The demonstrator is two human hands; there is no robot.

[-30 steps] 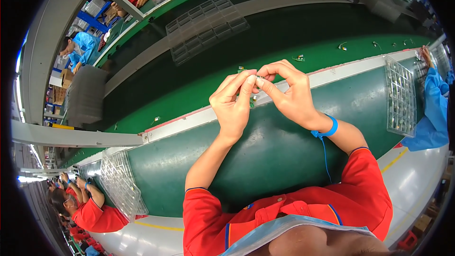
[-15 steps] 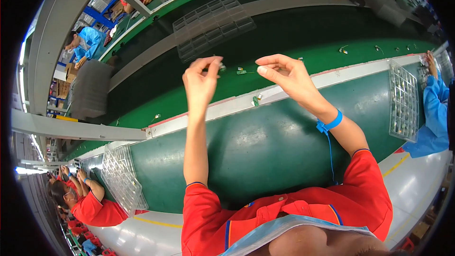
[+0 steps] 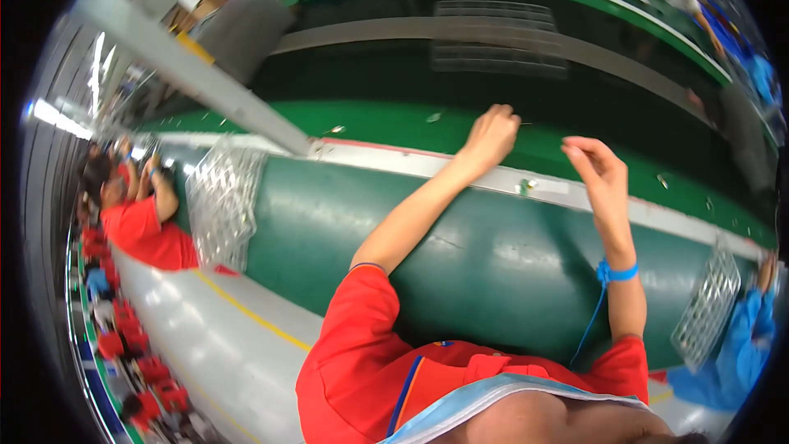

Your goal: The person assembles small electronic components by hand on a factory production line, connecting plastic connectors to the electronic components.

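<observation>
Above the near edge of the green belt (image 3: 386, 121), my left hand (image 3: 491, 141) reaches in with curled, closed fingers. A thin wire end shows beside its fingertips; whatever they pinch is hidden. To its right, my right hand (image 3: 602, 173) is raised over the pale ledge, thumb and fingertips brought together; anything between them is too small to see. On that ledge (image 3: 394, 155), between the hands, lies a small green circuit board (image 3: 524, 187) with a white part. Another small board (image 3: 662, 182) rests on the belt to the right. A blue wrist strap (image 3: 618, 270) with a cord circles my right wrist.
Clear compartment trays stand at the left (image 3: 226, 205) and right (image 3: 707, 308) of the green worktop (image 3: 460, 255). A further clear tray (image 3: 497, 37) sits across the belt. A grey metal post (image 3: 197, 74) slants at the left. Co-workers sit on both sides.
My view has swung left, shifting the scene rightward. Relative to the ledge board, my left hand has moved right and closer, its fingers turned down; my right hand has drawn back toward the ledge.
</observation>
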